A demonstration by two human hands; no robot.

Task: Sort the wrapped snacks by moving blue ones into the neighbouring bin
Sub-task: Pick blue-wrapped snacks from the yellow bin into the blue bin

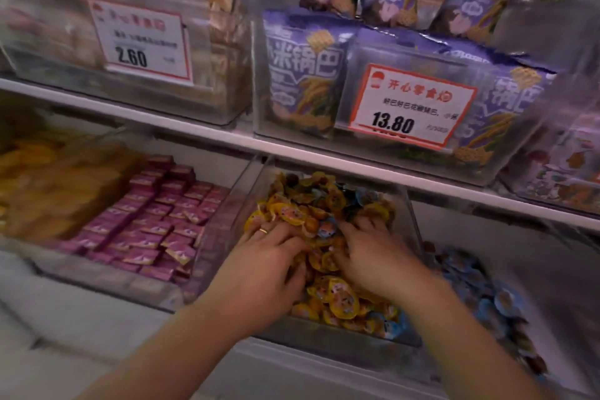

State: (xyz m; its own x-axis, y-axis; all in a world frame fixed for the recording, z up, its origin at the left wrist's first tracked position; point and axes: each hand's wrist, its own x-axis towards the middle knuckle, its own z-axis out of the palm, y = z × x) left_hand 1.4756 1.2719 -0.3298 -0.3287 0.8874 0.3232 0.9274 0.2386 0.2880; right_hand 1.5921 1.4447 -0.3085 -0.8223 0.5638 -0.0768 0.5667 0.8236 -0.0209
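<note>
A clear middle bin (324, 343) on the lower shelf holds a heap of small round wrapped snacks, mostly yellow (342, 300), with a few blue ones (386, 326) mixed in. Both my hands are in the heap. My left hand (269, 256), with a ring on one finger, lies palm down with its fingers spread into the snacks. My right hand (370, 253) digs in beside it; its fingertips are buried, so a grip cannot be made out. The neighbouring bin (552, 269) to the right holds blue snacks (467, 273).
To the left sits a bin of purple packets (156, 221), and further left yellow bags (48, 191). The shelf above (227, 136) carries clear bins of purple crisp bags (302, 75) with price tags (412, 105). The frame is motion-blurred.
</note>
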